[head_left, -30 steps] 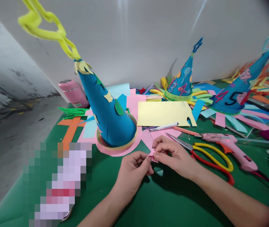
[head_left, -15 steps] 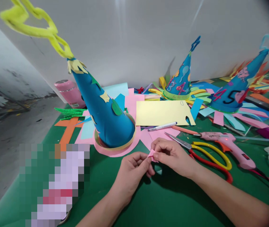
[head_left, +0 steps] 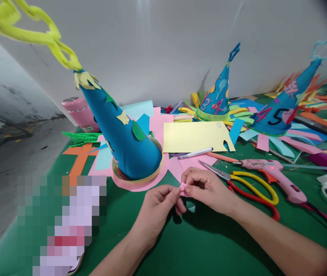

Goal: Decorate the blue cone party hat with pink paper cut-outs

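Note:
Between the fingertips of both hands is a small pink piece of paper (head_left: 183, 188), pinched at its two sides. My left hand (head_left: 161, 205) grips it from the left with thumb and forefinger. My right hand (head_left: 206, 189) holds it from the right in the same way. Much of the piece is covered by the fingers. A tall blue cone hat (head_left: 131, 147) with star and leaf cut-outs stands on a pink brim just beyond my left hand. Scissors (head_left: 255, 188) with yellow and red handles lie beside my right wrist, their blades pointing to the upper left.
A pink glue gun (head_left: 281, 178) with a red light rests at the right. Behind the hands lie a pen (head_left: 195, 153) and a yellow sheet (head_left: 194, 137). Two decorated cone hats (head_left: 217, 96) stand at the back. A pixelated object (head_left: 74, 226) is at front left, a pink bottle (head_left: 80, 114) behind.
The whole view has shifted slightly, so things sit a little further left. Both hands keep their pinch on the pink paper, with only small finger movement.

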Motion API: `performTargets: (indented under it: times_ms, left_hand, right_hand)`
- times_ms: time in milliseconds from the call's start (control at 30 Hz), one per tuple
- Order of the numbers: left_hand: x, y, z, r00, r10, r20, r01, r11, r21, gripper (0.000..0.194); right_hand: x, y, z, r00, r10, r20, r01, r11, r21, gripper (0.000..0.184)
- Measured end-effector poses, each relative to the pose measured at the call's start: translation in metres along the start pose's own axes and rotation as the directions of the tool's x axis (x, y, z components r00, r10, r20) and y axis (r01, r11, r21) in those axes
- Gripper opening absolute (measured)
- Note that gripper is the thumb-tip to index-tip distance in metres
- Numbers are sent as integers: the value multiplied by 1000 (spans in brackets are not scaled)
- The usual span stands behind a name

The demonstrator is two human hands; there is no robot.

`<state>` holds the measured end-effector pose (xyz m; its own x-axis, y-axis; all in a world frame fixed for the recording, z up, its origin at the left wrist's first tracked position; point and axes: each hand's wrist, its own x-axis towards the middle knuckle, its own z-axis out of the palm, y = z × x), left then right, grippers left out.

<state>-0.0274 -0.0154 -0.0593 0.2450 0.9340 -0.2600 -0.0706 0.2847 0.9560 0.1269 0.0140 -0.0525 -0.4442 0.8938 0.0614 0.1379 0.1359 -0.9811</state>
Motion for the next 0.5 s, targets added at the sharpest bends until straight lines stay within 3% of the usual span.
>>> performTargets:
  times_ms: [500]
  left_hand:
    - [1,-1,0,998,12,-69,-12,1000,3,24]
  right_hand:
    - [1,2,-4,1000,-12,-14,11,999,-52,16]
